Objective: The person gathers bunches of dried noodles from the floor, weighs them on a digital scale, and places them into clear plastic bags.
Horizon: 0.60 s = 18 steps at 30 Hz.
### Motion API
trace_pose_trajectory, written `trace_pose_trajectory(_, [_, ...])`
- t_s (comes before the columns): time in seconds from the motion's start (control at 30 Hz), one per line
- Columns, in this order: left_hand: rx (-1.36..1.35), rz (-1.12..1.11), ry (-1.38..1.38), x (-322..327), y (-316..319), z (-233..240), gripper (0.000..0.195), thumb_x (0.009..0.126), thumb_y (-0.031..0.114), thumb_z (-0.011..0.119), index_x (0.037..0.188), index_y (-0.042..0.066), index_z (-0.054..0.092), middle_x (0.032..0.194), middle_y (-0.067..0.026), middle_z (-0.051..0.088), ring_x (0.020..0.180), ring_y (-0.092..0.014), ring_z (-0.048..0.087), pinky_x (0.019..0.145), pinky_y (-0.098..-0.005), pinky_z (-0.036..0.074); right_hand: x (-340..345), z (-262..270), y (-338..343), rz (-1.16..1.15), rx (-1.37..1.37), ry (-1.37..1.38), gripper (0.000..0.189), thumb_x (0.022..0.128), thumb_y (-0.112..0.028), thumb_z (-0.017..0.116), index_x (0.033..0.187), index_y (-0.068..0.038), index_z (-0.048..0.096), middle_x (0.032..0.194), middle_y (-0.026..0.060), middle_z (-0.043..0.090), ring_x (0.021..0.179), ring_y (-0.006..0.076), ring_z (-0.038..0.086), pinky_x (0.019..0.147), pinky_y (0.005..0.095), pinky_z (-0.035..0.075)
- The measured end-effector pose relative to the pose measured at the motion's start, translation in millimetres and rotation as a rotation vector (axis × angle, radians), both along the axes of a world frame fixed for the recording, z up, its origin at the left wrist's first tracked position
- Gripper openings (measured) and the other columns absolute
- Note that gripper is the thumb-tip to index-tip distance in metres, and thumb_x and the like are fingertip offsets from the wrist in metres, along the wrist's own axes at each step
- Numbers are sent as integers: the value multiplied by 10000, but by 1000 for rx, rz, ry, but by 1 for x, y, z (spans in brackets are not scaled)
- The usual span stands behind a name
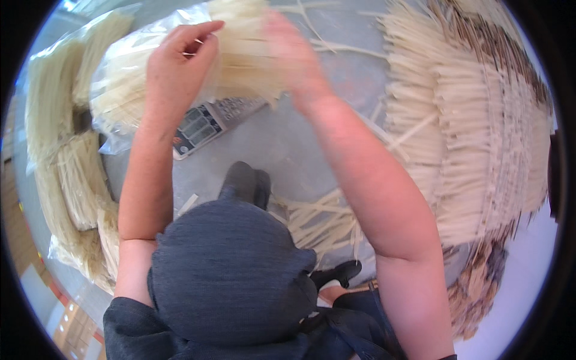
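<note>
A clear plastic bag [121, 81] holds a bundle of pale, flat, dry strips [245, 54], whose ends stick out of its mouth on the right. My left hand [182, 63] is at that mouth, thumb and forefinger pinching the film. Motion blurs my right hand [290, 49], held edge-on at the protruding ends of the strips; its grip is unclear. Under the bag, partly covered, is a digital scale [198, 128] with display windows and a keypad.
Filled bags of strips [49, 99] line the left side. A big stack of pale strips [463, 148] with brown ends stands at right. Loose strips [324, 220] lie on the grey floor [297, 153]. Dark footwear [243, 180] shows ahead of my knee [229, 270].
</note>
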<state>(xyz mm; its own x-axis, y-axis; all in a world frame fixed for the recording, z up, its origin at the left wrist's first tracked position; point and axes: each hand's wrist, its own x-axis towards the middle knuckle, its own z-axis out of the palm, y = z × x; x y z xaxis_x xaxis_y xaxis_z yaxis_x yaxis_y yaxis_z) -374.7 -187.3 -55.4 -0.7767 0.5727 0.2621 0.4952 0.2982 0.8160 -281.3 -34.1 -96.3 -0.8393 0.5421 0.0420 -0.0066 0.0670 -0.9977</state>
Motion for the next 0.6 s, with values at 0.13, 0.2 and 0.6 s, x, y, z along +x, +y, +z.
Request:
trace_pose_trajectory(0.13, [-19,-4,48,4,3,-7,302,890,148,662,1191,145,684,963,-37,633,789,-107,592,696,-244,490,9,18,-5,-104,295,-34,529,947,-332,539,1355,3,494,1366,248,512,1296,354,469,1093,408,345])
trace_pose_trajectory(0.2, [-117,34,240,21,0,1,345,891,159,673,1235,174,660,1048,-47,598,819,-109,572,678,-243,488,57,17,29,-143,165,-163,490,914,-334,608,1275,-5,572,1209,222,620,1107,313,605,949,383,470])
trace_pose_trajectory(0.6, [-540,-718,-425,171,7,-157,275,910,154,625,1177,89,643,1159,-57,632,904,-143,609,786,-302,503,483,-113,-96,-273,-743,-1529,719,729,-587,747,1118,4,623,1039,185,679,887,293,679,854,369,523])
